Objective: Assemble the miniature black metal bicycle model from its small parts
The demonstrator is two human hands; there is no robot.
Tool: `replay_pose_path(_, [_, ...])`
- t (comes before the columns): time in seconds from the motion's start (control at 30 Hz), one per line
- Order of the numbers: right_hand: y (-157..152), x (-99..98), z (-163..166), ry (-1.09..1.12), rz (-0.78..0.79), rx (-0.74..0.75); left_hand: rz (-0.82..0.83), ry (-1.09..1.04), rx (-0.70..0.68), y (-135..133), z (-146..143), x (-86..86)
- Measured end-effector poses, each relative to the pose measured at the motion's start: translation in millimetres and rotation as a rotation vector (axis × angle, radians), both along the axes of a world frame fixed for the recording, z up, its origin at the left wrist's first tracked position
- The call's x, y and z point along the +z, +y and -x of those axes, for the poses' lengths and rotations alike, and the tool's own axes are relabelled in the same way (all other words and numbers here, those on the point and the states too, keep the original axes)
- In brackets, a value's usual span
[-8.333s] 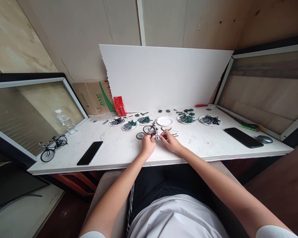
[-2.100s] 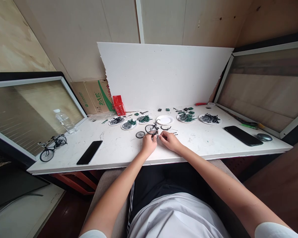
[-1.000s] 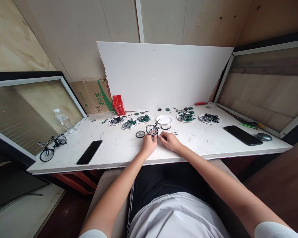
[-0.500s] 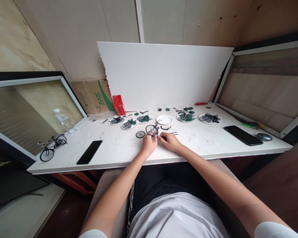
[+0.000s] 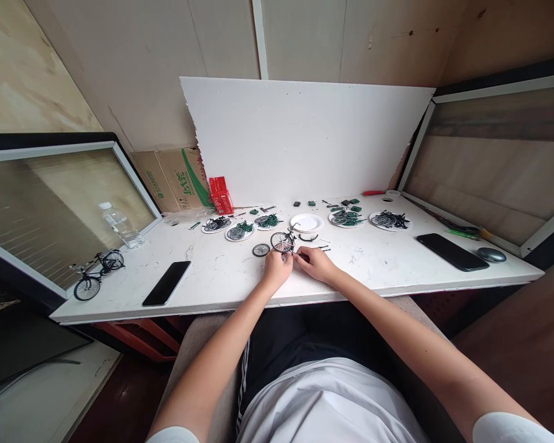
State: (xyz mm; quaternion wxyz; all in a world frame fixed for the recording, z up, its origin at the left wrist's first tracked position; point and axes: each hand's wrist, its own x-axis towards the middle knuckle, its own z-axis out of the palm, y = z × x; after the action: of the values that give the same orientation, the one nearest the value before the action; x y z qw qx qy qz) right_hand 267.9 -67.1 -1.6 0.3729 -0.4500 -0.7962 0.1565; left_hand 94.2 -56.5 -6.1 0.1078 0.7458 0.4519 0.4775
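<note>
A partly built black model bicycle point(image 5: 282, 241) stands near the table's front edge, its one wheel facing up and away from me. My left hand point(image 5: 277, 267) pinches its lower part, with the fingertips hidden behind the knuckles. Close against it, my right hand point(image 5: 314, 262) has thumb and fingers drawn together at the bicycle's right side; what lies between them is too small to name. A loose spoked wheel point(image 5: 261, 250) lies flat just left of the bicycle. Beyond my right hand rest a curved black part point(image 5: 308, 238) and thin black pieces point(image 5: 324, 248).
Paper plates of green, black and grey parts line the back, such as one with black pieces point(image 5: 390, 221); a white plate point(image 5: 306, 216) sits mid-row. A finished model bicycle point(image 5: 96, 272), a bottle point(image 5: 120, 226) and a phone point(image 5: 167, 283) are left; another phone point(image 5: 452, 252) is right.
</note>
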Motion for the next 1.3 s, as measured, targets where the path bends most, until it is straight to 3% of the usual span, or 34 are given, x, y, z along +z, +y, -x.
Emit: replay_pose_path(1.3, [-2.4, 0.6, 0.3, 0.017, 0.008, -0.022, -0.027, 0.004, 0.002, 1.0, 0.4, -1.5])
